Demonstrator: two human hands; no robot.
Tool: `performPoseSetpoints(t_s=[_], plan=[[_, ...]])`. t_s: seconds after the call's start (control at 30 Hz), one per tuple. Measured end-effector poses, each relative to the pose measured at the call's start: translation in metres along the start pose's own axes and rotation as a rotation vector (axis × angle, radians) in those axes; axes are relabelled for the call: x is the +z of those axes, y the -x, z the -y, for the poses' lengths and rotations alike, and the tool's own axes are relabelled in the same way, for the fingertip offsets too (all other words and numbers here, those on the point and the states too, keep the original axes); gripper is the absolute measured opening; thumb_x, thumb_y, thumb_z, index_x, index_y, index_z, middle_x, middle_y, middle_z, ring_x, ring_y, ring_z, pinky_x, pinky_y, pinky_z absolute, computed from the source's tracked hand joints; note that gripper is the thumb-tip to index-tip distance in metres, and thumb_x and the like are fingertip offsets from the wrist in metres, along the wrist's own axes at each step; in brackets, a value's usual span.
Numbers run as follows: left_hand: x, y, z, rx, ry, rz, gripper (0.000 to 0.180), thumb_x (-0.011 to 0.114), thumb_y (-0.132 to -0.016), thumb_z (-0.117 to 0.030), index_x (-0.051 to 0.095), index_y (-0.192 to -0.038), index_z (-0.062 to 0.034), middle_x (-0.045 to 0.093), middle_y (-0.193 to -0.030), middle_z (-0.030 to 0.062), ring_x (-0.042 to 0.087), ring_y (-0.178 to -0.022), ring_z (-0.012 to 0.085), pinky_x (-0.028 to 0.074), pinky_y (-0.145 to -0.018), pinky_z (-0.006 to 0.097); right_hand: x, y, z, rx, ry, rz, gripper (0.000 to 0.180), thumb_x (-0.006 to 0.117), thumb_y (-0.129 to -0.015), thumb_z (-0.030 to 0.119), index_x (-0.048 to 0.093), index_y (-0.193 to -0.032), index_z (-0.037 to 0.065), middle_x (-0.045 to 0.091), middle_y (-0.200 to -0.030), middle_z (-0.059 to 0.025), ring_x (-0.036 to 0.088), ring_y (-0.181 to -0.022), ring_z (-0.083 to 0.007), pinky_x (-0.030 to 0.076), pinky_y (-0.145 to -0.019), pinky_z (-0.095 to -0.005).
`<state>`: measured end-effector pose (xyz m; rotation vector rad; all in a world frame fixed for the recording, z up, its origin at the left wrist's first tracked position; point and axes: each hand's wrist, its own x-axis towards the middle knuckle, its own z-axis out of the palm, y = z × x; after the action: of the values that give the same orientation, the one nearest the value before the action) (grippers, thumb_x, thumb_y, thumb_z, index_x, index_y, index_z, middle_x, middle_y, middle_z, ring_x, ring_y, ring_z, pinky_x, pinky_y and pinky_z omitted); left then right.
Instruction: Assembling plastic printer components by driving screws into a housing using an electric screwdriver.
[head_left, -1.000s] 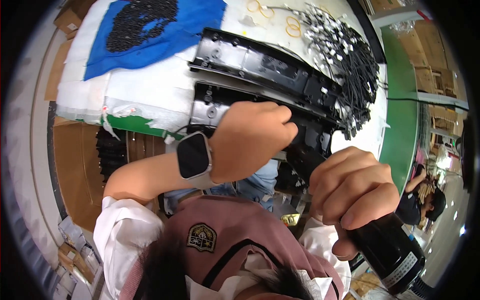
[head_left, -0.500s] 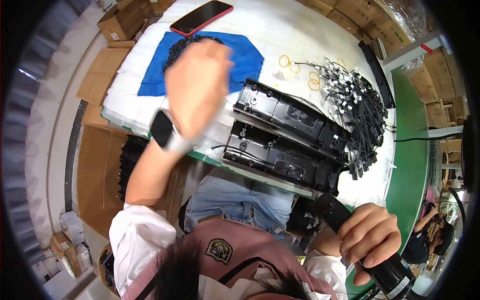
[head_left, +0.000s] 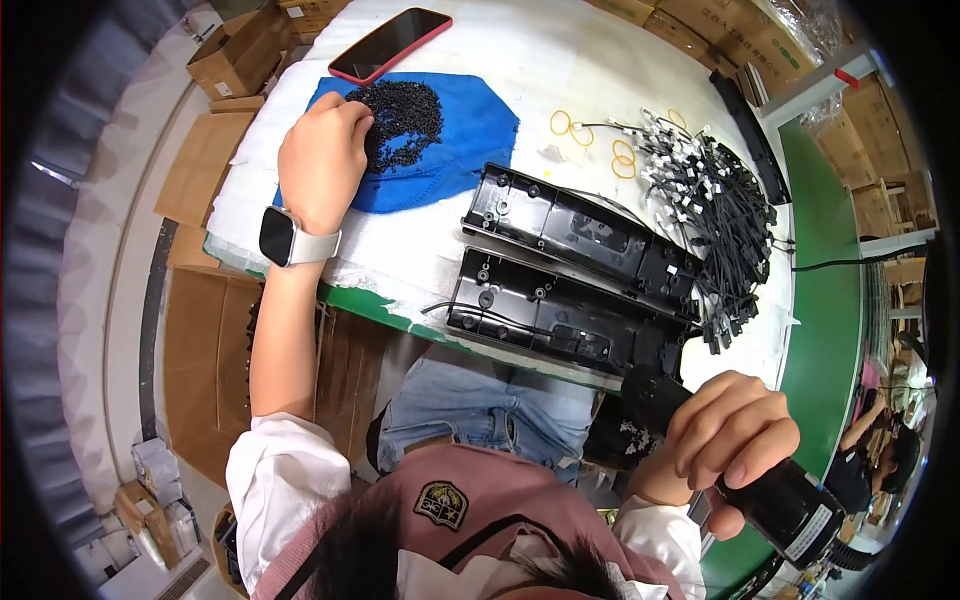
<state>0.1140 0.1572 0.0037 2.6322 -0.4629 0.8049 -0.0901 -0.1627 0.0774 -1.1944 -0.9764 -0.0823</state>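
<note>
Left hand: with twelve o'clock at the far side of the table, the person's left hand [head_left: 325,165] is reaching out between ten and eleven, its fingers bending together — whether they are pinching a piece, I cannot tell.
Heap: the heap of tiny black screw-like pieces [head_left: 415,110] is lying at three o'clock from those fingers, right beside them.
Cloth: a bright blue fabric cloth [head_left: 485,115] is spreading under the heap.
Wrist: a square dark-faced watch with a pale strap [head_left: 278,237] is circling the left wrist.
Right hand: the person's right hand [head_left: 735,430], at four o'clock, is closing firmly around a tool.
Tool: the black cylindrical handheld tool with a white label [head_left: 785,505] is pointing its nose toward ten o'clock, near the lower housing's right end.
Housings: two long black plastic housings, an upper one [head_left: 580,235] and a lower one [head_left: 570,315], are lying side by side, hollow faces up, at four o'clock from the heap.
Cables: a bundle of black cables with white connectors [head_left: 735,250] is sprawling at the housings' right ends — between two and three o'clock.
Phone: a red-edged black phone [head_left: 390,45] is resting at twelve o'clock from the heap.
</note>
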Motion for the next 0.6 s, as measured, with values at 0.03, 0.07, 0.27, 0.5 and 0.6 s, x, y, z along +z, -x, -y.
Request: performPoseSetpoints(t_s=[0.03,0.07,0.27,0.5,0.6], plan=[[0.001,0.001,0.002,0.027,0.017,-0.017,0.008,0.063,-0.082,-0.009,0.069,-0.083,-0.0044,0.061,-0.079,0.0119,0.061,-0.072,0.0336,0.05,-0.064,0.04,0.0,-0.001,-0.001,0.002,0.0,-0.002,0.034,0.08,-0.074,0.013,0.055,-0.093,0.0,0.06,-0.064,-0.0105,0.06,-0.049,-0.025,0.049,-0.047,-0.0358],[0.001,0.001,0.003,0.027,0.018,-0.015,0.008,0.063,-0.082,-0.009,0.069,-0.083,-0.0044,0.061,-0.079,0.0119,0.061,-0.072,0.0336,0.05,-0.064,0.04,0.001,-0.002,-0.002,-0.002,0.004,-0.019,0.034,0.08,-0.074,0.013,0.054,-0.093,0.0,0.06,-0.064,-0.0103,0.06,-0.048,-0.0248,0.049,-0.047,-0.036],[-0.006,0.004,-0.008,0.012,0.103,-0.046,0.008,0.067,-0.08,-0.01,0.068,-0.083,-0.0016,0.063,-0.075,0.0119,0.062,-0.064,0.0274,0.049,-0.059,0.034,0.002,-0.011,-0.005,-0.019,0.045,-0.058,0.036,0.08,-0.076,0.018,0.054,-0.096,0.003,0.061,-0.064,-0.0075,0.06,-0.049,-0.0225,0.049,-0.048,-0.034],[-0.021,0.032,-0.075,-0.539,1.77,0.513,0.019,0.062,-0.092,-0.016,0.064,-0.096,0.0018,0.066,-0.083,0.007,0.058,-0.064,0.01,0.047,-0.06,0.021,0.015,-0.038,-0.017,-0.333,0.009,-0.41,0.036,0.078,-0.076,0.024,0.049,-0.091,0.008,0.058,-0.055,0.0031,0.053,-0.04,-0.0062,0.047,-0.046,-0.0221],[-0.021,0.042,-0.094,-0.658,2.079,0.713,0.021,0.055,-0.096,-0.021,0.058,-0.096,-0.0002,0.06,-0.084,0.0048,0.05,-0.067,0.0093,0.042,-0.061,0.024,0.019,-0.052,-0.017,-0.394,-0.088,-0.461,0.037,0.076,-0.073,0.024,0.05,-0.092,0.007,0.057,-0.056,0.003,0.052,-0.04,-0.0073,0.045,-0.05,-0.025]])
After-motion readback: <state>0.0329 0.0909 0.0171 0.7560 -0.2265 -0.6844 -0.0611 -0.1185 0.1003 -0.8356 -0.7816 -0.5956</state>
